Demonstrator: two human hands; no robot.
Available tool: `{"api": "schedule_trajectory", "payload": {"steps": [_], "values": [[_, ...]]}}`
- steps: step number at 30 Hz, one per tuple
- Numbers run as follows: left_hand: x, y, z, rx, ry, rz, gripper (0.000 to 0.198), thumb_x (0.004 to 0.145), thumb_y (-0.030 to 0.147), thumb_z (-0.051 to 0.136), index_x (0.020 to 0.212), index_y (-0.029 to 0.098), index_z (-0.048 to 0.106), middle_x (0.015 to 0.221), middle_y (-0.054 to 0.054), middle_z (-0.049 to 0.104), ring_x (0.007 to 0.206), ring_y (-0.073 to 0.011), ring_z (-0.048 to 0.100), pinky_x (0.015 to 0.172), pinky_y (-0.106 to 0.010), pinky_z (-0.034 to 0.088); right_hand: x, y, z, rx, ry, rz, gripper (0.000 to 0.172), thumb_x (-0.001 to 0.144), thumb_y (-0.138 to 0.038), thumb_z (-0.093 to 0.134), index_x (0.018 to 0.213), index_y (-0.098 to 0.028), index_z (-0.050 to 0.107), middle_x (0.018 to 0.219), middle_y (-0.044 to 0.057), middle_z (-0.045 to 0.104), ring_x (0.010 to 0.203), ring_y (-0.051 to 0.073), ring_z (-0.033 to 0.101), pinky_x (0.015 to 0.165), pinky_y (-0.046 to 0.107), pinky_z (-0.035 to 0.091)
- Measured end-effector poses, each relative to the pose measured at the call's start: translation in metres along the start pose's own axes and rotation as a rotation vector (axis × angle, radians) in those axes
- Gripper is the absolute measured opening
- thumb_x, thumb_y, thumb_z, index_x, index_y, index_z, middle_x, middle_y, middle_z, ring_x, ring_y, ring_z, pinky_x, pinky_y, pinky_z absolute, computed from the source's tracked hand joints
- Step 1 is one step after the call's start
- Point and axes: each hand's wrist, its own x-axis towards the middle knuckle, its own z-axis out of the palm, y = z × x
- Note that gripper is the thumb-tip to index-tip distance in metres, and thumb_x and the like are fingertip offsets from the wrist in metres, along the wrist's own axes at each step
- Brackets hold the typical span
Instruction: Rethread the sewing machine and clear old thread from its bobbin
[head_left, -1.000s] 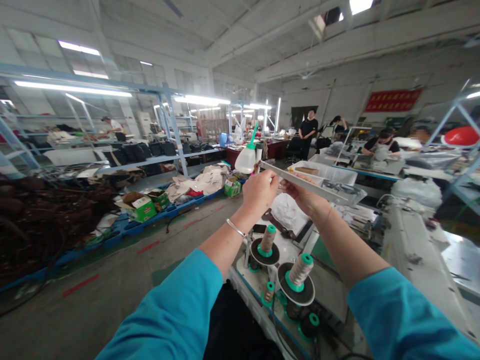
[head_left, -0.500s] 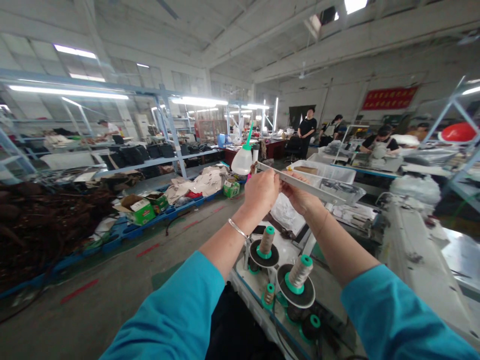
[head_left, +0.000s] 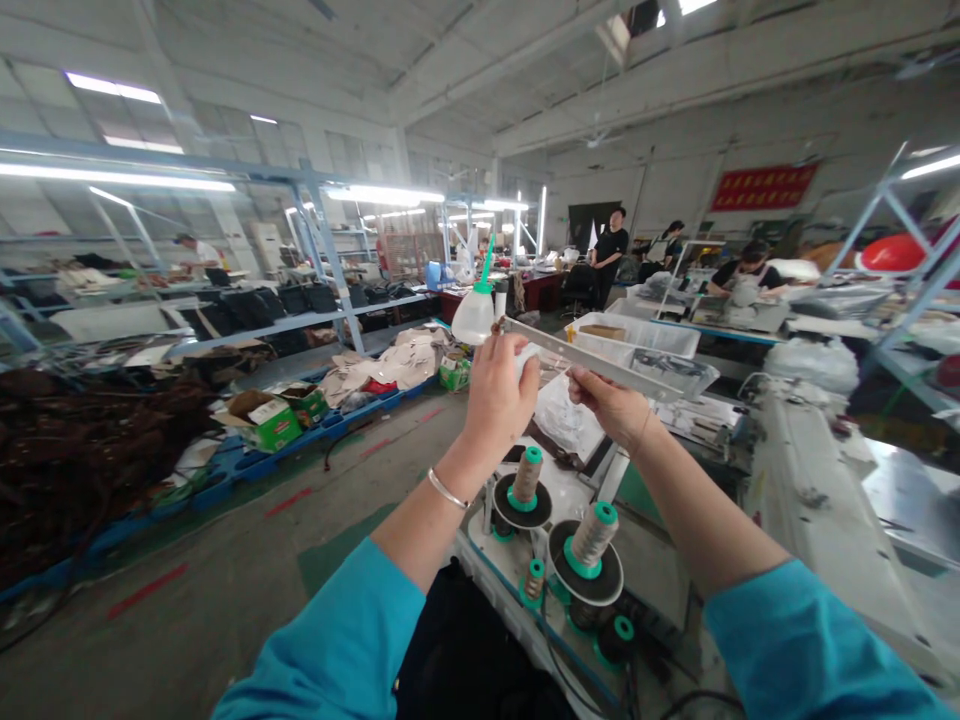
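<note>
My left hand point(head_left: 496, 390) is raised at the left end of a pale flat bar point(head_left: 592, 360), its fingers bent toward the thumb. Something whitish shows between them, too small to name. My right hand point(head_left: 611, 405) pinches thumb and fingertips together just under the bar; what is between them I cannot make out. Just beyond my left fingers, a clear squeeze bottle point(head_left: 472, 318) with a green spout stands upright. Below my hands, beige thread cones point(head_left: 596, 535) with green ends sit on round discs, and a small spool point(head_left: 533, 580) stands beside them.
A sewing machine point(head_left: 825, 500) fills the right side. White plastic bins point(head_left: 637, 335) stand behind the bar. Cardboard boxes point(head_left: 262, 418) and fabric pieces point(head_left: 390, 362) lie along the left. Several people are farther back, one standing in black point(head_left: 609, 250).
My hands, close together at the bar before, are now apart, the left shifted left and the right slightly lower. The whole view has shifted a little, with the background sliding left.
</note>
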Motion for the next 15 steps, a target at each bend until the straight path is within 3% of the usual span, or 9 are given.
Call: {"api": "schedule_trajectory", "payload": {"steps": [3,5,8,11,15], "values": [[-0.026,0.006,0.010,-0.117,-0.129,-0.028,0.015,0.094,0.020,0.056,0.092,0.015,0.070,0.088,-0.010,0.072,0.083,-0.0196,0.066,0.080,-0.031,0.051,-0.012,0.000,-0.007,-0.027,-0.059,0.039,0.044,0.066,-0.060,0.083,0.073,-0.021,0.064,0.063,-0.001,0.055,0.059,0.013,0.047,0.057,0.029,0.039],[-0.038,0.006,0.024,-0.231,-0.201,-0.122,0.018,0.093,0.024,0.059,0.102,0.015,0.072,0.095,-0.011,0.076,0.082,-0.0198,0.069,0.078,-0.031,0.053,-0.020,-0.001,-0.011,-0.037,-0.102,0.049,0.044,0.068,-0.060,0.083,0.072,-0.020,0.064,0.061,-0.001,0.056,0.059,0.013,0.047,0.058,0.028,0.039],[-0.042,0.003,0.045,-0.428,-0.155,-0.273,0.023,0.090,0.026,0.064,0.107,0.013,0.073,0.105,-0.013,0.076,0.089,-0.0212,0.071,0.082,-0.033,0.055,-0.030,-0.003,-0.013,-0.034,-0.165,0.058,0.041,0.070,-0.055,0.084,0.073,-0.018,0.067,0.063,0.000,0.059,0.060,0.012,0.048,0.059,0.027,0.038],[-0.037,0.002,0.053,-0.601,-0.129,-0.330,0.014,0.088,0.026,0.067,0.090,0.015,0.075,0.090,-0.007,0.078,0.081,-0.0174,0.070,0.074,-0.028,0.054,-0.037,-0.006,-0.016,0.014,-0.193,0.081,0.034,0.076,-0.048,0.081,0.073,-0.018,0.066,0.064,0.000,0.058,0.060,0.012,0.047,0.059,0.028,0.037],[-0.038,-0.002,0.046,-0.639,-0.155,-0.381,0.015,0.086,0.029,0.068,0.084,0.015,0.073,0.074,-0.003,0.073,0.067,-0.0137,0.065,0.064,-0.025,0.049,-0.040,-0.014,-0.023,0.172,-0.177,0.131,0.034,0.082,-0.050,0.071,0.073,-0.021,0.058,0.057,-0.005,0.036,0.052,0.011,0.032,0.050,0.027,0.027]]}}
